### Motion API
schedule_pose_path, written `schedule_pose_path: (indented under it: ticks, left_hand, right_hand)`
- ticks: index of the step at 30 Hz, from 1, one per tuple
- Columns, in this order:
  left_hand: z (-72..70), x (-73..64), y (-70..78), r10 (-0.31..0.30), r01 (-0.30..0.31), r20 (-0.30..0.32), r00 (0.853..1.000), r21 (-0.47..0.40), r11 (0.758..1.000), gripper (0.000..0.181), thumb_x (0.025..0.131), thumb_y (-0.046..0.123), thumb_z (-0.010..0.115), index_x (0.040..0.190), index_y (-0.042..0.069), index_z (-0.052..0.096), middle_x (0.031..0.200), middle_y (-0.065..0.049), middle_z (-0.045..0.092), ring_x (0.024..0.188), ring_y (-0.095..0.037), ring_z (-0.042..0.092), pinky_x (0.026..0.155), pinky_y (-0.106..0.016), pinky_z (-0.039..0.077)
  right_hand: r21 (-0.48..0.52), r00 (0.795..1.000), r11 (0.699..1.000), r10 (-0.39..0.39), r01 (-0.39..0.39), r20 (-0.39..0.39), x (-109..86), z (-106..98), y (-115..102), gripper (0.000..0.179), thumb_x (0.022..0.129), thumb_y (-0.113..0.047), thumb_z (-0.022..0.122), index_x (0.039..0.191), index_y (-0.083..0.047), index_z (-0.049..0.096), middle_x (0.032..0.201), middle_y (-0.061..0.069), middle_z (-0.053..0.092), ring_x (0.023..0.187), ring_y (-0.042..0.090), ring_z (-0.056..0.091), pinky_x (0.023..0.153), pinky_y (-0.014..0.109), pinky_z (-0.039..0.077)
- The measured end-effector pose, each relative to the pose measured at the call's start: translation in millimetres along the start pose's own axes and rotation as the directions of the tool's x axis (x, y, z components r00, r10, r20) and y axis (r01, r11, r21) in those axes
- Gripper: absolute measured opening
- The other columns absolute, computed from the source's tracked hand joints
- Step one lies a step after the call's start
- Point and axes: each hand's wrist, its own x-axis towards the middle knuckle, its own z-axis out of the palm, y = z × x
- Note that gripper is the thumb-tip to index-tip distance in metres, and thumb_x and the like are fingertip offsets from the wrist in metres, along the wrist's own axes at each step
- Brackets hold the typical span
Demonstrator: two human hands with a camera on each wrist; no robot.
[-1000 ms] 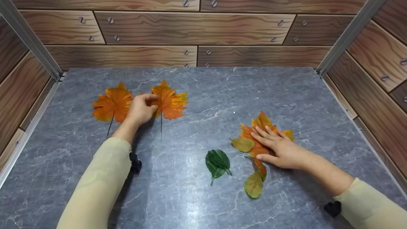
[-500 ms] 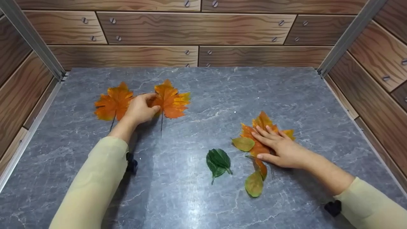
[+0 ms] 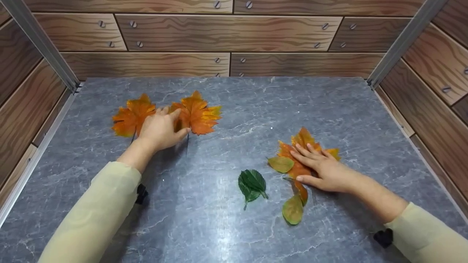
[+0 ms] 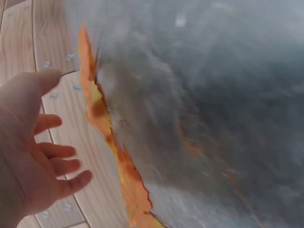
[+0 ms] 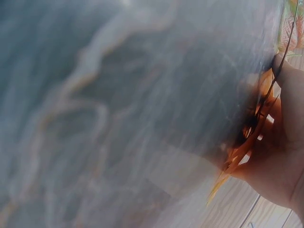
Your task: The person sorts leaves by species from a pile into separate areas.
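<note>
Two orange maple leaves lie side by side at the back left, a left one and a right one. My left hand is between and partly over them, covering their facing edges. In the left wrist view its fingers are spread and loosely bent, apart from the leaves' edges. At the right, my right hand rests with fingers spread on another orange maple leaf, hiding much of it. A yellow-green oval leaf overlaps this leaf's left side.
Below the right hand lie a small orange leaf and another yellow-green leaf. Dark green serrated leaves overlap near the middle of the grey marbled table. Wood-patterned panels enclose the table at the back and sides.
My left hand has loosened and spread its fingers by the right-hand maple leaf of the pair, both leaves staying flat. The right hand stays on its leaf. The view has shifted slightly.
</note>
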Motion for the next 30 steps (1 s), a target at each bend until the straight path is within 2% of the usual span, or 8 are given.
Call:
schedule_pose_path:
  ticks: [2,6,9,13,16,23,30]
  left_hand:
    - [4.2,-3.6,0.9,0.052,-0.052,0.001,0.999,0.057,0.997,0.084,0.103,0.059,0.06,0.166,0.009,0.037,0.169,-0.03,0.027,0.156,-0.051,0.023,0.121,-0.07,0.025]
    - [15.2,-11.3,0.4,0.152,-0.155,0.036,0.988,0.116,0.981,0.094,0.099,0.069,0.059,0.168,0.01,0.033,0.172,-0.025,0.021,0.16,-0.047,0.015,0.125,-0.068,0.012]
    - [23.4,-16.0,0.4,0.184,-0.196,0.091,0.979,0.145,0.97,0.103,0.096,0.077,0.056,0.169,0.01,0.028,0.174,-0.022,0.017,0.161,-0.043,0.009,0.126,-0.065,0.006]
    - [32.1,-19.2,1.9,0.166,-0.194,0.17,0.971,0.169,0.966,0.112,0.093,0.085,0.05,0.171,0.013,0.017,0.176,-0.018,0.008,0.163,-0.038,0.003,0.128,-0.062,0.002]
    - [36.6,-19.4,2.8,0.151,-0.189,0.205,0.967,0.181,0.965,0.115,0.092,0.087,0.047,0.172,0.013,0.011,0.177,-0.018,0.004,0.163,-0.037,0.001,0.128,-0.061,0.001]
    - [40.7,-19.4,2.9,0.126,-0.169,0.25,0.96,0.156,0.973,0.113,0.092,0.088,0.044,0.172,0.016,0.011,0.176,-0.019,0.001,0.162,-0.04,0.002,0.128,-0.062,0.006]
    - [38.8,-19.0,4.2,0.104,-0.145,0.283,0.953,0.125,0.982,0.112,0.092,0.088,0.045,0.172,0.019,0.009,0.176,-0.018,-0.001,0.162,-0.041,0.003,0.127,-0.063,0.011]
  right_hand:
    - [-0.001,1.0,1.0,0.002,-0.002,0.004,0.3,-0.2,-0.1,0.078,0.107,-0.057,0.056,0.17,-0.02,0.029,0.176,0.012,0.018,0.159,0.048,0.014,0.119,0.078,0.011]
    - [-0.003,1.0,1.0,0.004,-0.004,0.011,0.8,0.0,0.1,0.078,0.107,-0.057,0.055,0.17,-0.02,0.028,0.176,0.011,0.016,0.159,0.047,0.013,0.119,0.077,0.01]
    - [-0.002,1.0,1.0,0.003,-0.003,0.011,0.7,-0.1,-0.4,0.078,0.107,-0.056,0.056,0.17,-0.019,0.028,0.176,0.012,0.016,0.159,0.047,0.013,0.12,0.077,0.01]
    - [0.003,1.0,1.0,-0.001,0.001,0.003,0.0,-0.4,-1.3,0.078,0.107,-0.055,0.057,0.17,-0.018,0.029,0.175,0.012,0.018,0.159,0.047,0.014,0.12,0.077,0.01]
    - [0.002,1.0,1.0,-0.002,0.002,-0.001,-0.3,-0.5,-1.6,0.078,0.107,-0.055,0.058,0.17,-0.018,0.029,0.175,0.012,0.019,0.158,0.048,0.015,0.12,0.077,0.011]
    - [-0.003,1.0,1.0,-0.004,0.004,0.001,0.0,0.5,-0.2,0.078,0.107,-0.055,0.057,0.17,-0.019,0.029,0.175,0.011,0.018,0.158,0.047,0.015,0.12,0.077,0.01]
    - [-0.003,1.0,1.0,-0.005,0.005,0.002,0.4,0.9,0.5,0.078,0.107,-0.055,0.057,0.17,-0.019,0.029,0.175,0.012,0.018,0.159,0.047,0.014,0.119,0.077,0.01]
